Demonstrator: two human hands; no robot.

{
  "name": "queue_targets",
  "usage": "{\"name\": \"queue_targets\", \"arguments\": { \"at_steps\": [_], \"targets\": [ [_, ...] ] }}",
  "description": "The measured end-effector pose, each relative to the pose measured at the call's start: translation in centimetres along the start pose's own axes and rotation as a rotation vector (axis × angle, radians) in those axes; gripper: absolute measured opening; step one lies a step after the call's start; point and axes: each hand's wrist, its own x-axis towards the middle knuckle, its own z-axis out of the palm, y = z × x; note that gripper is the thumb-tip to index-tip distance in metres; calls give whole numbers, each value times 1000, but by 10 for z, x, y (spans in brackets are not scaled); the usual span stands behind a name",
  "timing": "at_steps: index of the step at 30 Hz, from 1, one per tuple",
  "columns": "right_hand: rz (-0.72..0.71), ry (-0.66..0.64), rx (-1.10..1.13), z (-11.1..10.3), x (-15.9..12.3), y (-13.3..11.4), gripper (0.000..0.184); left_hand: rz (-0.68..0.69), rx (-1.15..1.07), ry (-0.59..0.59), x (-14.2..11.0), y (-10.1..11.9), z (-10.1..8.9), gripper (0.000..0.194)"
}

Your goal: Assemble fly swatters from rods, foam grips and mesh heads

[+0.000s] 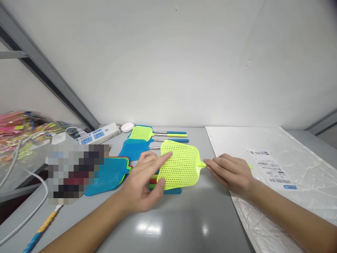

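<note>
A yellow-green fly swatter [181,165] with a perforated head is held above the table. My right hand [231,172] is closed around its handle just below the head; a bit of yellow-green handle end shows past the hand. My left hand [143,182] is at the head's left edge, index finger stretched over the mesh and thumb spread near the lower edge. Left of that hand lies a stack of swatters with a blue one [107,175] on top. Their handles, partly hidden, pass under the left hand and held swatter. Behind lie more blue swatters [134,149] and a yellow-green one [142,133].
A white plastic mailer [244,140] with a printed label covers the right side. At back left are a power strip [100,133], a white rounded device [127,127] and cables. Bagged colorful items [23,126] are at far left. A pixelated patch hides part of the left table.
</note>
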Motion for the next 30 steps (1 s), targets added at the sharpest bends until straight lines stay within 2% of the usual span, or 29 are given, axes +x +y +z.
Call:
{"name": "queue_targets", "arguments": {
  "at_steps": [3,6,8,13,15,17,26,30],
  "targets": [
    [32,15,7,0,-1,4,38,-101,-58,-76,2,0,-5,63],
    [39,-1,4,1,-2,7,37,-112,-22,-122,3,-4,-5,63],
    [36,-8,9,1,-3,7,37,-91,41,-84,2,-7,-2,58],
    [15,2,12,0,-2,0,41,-53,181,158,-1,-10,3,30],
    [3,1,4,0,-2,-1,43,-37,192,180,0,-8,2,16],
    [-8,2,-2,0,-1,-1,45,-41,152,179,2,-3,1,11],
    [2,59,-16,-1,4,-1,52,-283,-171,154,6,6,8,19],
    [25,87,15,-3,7,-6,53,-366,-222,196,4,12,15,25]
  ]
}}
